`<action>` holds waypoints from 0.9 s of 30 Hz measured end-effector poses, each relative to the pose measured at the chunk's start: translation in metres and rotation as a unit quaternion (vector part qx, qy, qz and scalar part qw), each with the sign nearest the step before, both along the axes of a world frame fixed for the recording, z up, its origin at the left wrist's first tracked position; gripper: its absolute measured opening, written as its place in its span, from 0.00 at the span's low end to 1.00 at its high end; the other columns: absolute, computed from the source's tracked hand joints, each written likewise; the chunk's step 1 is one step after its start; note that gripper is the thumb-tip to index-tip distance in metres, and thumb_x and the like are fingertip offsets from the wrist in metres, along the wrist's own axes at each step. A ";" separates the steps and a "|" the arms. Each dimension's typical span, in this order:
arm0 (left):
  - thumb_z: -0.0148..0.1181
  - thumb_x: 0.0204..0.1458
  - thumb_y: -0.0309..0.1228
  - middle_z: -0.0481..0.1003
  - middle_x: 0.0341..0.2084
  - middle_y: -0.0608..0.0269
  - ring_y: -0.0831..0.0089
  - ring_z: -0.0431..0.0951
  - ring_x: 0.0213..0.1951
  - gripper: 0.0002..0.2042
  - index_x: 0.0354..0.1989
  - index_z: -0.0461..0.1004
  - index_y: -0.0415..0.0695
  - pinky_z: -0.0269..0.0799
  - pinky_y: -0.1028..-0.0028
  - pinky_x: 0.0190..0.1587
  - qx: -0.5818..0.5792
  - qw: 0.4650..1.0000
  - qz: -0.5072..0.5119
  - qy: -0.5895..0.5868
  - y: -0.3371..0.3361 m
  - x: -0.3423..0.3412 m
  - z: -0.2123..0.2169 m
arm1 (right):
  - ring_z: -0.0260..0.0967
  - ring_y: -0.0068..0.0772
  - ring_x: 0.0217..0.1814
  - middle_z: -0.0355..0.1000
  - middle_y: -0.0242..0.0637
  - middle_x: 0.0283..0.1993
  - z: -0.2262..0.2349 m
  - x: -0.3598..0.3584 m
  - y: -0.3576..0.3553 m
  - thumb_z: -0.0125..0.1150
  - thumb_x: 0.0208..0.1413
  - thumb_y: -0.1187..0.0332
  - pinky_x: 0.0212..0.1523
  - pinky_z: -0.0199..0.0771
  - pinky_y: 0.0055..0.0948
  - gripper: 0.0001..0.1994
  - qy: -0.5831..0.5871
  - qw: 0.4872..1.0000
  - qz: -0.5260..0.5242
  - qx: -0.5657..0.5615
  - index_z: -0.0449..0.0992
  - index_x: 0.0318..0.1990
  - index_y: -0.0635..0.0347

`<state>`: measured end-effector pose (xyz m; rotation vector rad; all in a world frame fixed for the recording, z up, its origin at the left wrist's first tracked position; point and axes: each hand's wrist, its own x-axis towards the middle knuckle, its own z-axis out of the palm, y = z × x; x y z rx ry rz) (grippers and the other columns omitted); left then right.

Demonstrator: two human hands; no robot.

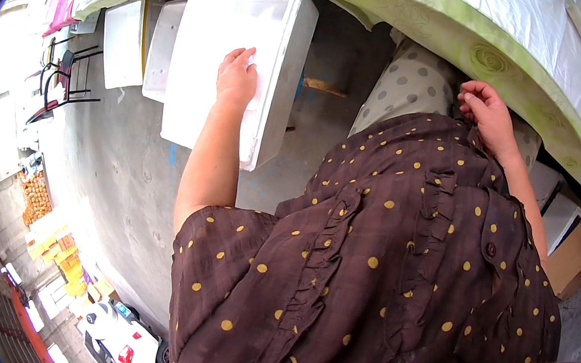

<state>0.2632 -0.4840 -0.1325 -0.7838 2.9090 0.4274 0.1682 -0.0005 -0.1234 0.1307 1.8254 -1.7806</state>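
My left hand [237, 83] reaches forward over a large white, translucent plastic bin [279, 82]. Its fingers are slightly bent, with a gap between them and the thumb, and rest on or just above the bin's bright white surface or contents [202, 67]. Glare hides whether that white area is a lid or something inside. My right hand [488, 113] is beside my hip, close to the green-edged cloth of the table [486, 58]. Its fingers are loosely curled together, and I see nothing in them.
White panels or bins [125, 45] stand past the large bin. Farther left are black-framed chairs [63, 80], yellow stacked goods [64, 253] and a white car [132, 352]. Under the table at right sits an open cardboard box [571, 260]. A piece of wood [324, 87] lies on the floor.
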 end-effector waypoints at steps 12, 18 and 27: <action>0.59 0.57 0.30 0.71 0.61 0.67 0.60 0.65 0.64 0.15 0.52 0.79 0.59 0.60 0.66 0.67 -0.060 0.994 0.055 0.076 -0.054 0.009 -0.006 | 0.67 0.18 0.38 0.73 0.30 0.44 0.002 0.000 0.002 0.57 0.64 0.70 0.42 0.70 0.21 0.11 -0.002 1.000 -0.007 -0.005 0.74 0.52 0.61; 0.62 0.55 0.32 0.72 0.56 0.66 0.62 0.67 0.62 0.12 0.47 0.81 0.58 0.63 0.66 0.64 -0.043 0.990 0.044 0.129 -0.070 0.016 -0.008 | 0.68 0.18 0.38 0.73 0.30 0.44 -0.001 -0.002 0.004 0.57 0.64 0.69 0.41 0.70 0.21 0.12 -0.009 1.000 -0.015 -0.011 0.74 0.52 0.61; 0.70 0.51 0.38 0.75 0.46 0.62 0.67 0.76 0.50 0.14 0.44 0.81 0.49 0.72 0.69 0.54 -0.040 0.995 0.095 -0.002 -0.028 0.017 0.024 | 0.68 0.18 0.39 0.73 0.30 0.45 -0.008 -0.008 0.009 0.57 0.64 0.68 0.42 0.70 0.21 0.12 -0.017 1.000 0.003 -0.010 0.74 0.53 0.61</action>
